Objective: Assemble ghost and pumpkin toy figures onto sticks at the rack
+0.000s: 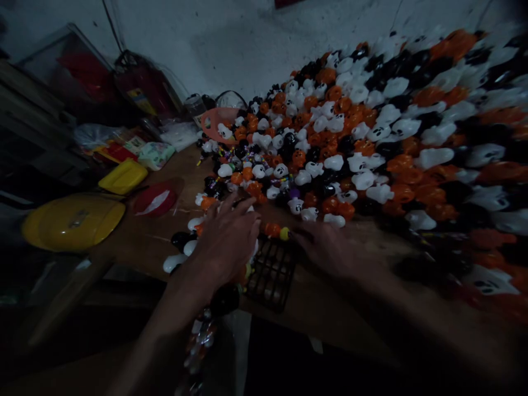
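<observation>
My left hand is palm down over small plastic pieces, its fingers curled and close together. What lies under its fingertips is hidden. To its right, my right hand has its fingertips drawn together beside a yellow bead-like piece; the grip itself is dark and blurred. An orange piece lines up with the yellow one, between my hands. Just below them, a black grid tray lies on the wooden table. White and black pieces lie left of my left wrist.
A large heap of orange pumpkin, white ghost and black figures covers the back and right. An orange basket leans behind it. At left are a red dish, a yellow box and a yellow rounded object. A beaded strand hangs in front.
</observation>
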Action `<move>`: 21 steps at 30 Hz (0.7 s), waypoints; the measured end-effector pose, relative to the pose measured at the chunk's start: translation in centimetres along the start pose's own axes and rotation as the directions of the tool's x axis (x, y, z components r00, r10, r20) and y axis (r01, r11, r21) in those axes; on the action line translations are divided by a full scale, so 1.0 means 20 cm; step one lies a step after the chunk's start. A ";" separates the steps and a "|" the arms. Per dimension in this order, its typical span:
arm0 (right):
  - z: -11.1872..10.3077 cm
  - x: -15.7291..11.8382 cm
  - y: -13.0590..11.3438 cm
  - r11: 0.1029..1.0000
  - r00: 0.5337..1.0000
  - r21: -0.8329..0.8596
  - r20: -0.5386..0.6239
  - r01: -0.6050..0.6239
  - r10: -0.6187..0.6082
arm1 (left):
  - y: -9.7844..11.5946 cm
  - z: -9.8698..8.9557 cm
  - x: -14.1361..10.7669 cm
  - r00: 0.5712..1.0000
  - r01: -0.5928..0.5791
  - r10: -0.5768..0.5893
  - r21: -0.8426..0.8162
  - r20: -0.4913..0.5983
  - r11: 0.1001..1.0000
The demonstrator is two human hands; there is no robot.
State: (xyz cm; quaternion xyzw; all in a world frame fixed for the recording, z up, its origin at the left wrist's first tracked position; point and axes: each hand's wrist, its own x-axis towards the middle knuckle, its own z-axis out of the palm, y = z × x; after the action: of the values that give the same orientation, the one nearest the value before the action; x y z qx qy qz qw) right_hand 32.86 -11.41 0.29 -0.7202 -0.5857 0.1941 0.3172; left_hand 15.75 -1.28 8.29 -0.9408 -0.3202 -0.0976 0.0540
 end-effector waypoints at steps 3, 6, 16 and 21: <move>0.05 -0.05 0.03 0.939 0.983 -0.292 0.026 0.181 -0.182 | -0.01 0.02 -0.03 1.000 0.022 -0.022 0.019 -0.002 1.000; 0.08 -0.05 0.05 0.854 0.966 -0.460 0.028 0.242 -0.258 | -0.02 0.00 -0.05 0.999 0.034 -0.034 -0.029 -0.003 0.999; 0.11 -0.06 0.08 0.956 0.988 -0.261 -0.039 0.132 -0.147 | -0.04 0.02 -0.07 0.997 0.059 -0.065 -0.187 -0.027 0.981; 0.11 -0.04 0.07 0.996 0.995 -0.035 -0.054 0.078 -0.080 | -0.05 0.03 -0.08 0.998 0.055 -0.058 -0.179 -0.013 0.982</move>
State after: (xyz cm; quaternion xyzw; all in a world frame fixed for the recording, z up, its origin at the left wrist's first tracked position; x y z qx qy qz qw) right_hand 32.26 -11.93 -2.26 -0.7065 -0.6079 0.1518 0.3289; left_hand 14.09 -1.35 7.44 -0.9314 -0.3363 -0.1360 -0.0304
